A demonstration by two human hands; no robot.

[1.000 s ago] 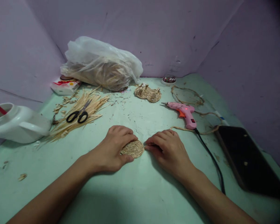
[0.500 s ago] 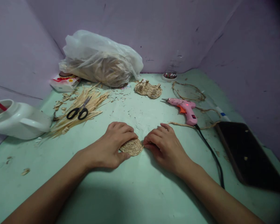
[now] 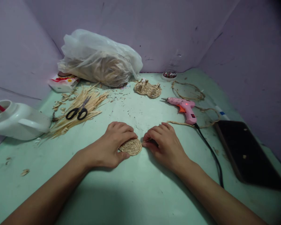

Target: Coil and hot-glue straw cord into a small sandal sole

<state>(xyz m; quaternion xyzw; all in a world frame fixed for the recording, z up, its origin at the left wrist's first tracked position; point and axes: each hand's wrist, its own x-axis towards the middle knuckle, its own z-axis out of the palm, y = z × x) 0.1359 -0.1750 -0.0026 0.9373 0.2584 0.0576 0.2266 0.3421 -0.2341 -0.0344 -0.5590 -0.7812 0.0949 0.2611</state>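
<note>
Left hand (image 3: 115, 143) gripping coiled disc (image 3: 132, 147), flat on tabletop (image 3: 135, 190). Right hand (image 3: 165, 142) pinched together just beside disc's edge; anything between fingertips too small to tell. Best: steady left hold, light right fingertips, coils level.

The table (image 3: 152, 200) is dimly and evenly lit, with a cool, slightly murky cast; the light source is not shown. A broad, soft shadow is thrown across its near side, and a narrower one is laid beneath the right hand (image 3: 165, 145). The upper right corner is swallowed by blackness. Toward the right edge, the dark slab (image 3: 250, 156) is stretched and blurred.
</note>
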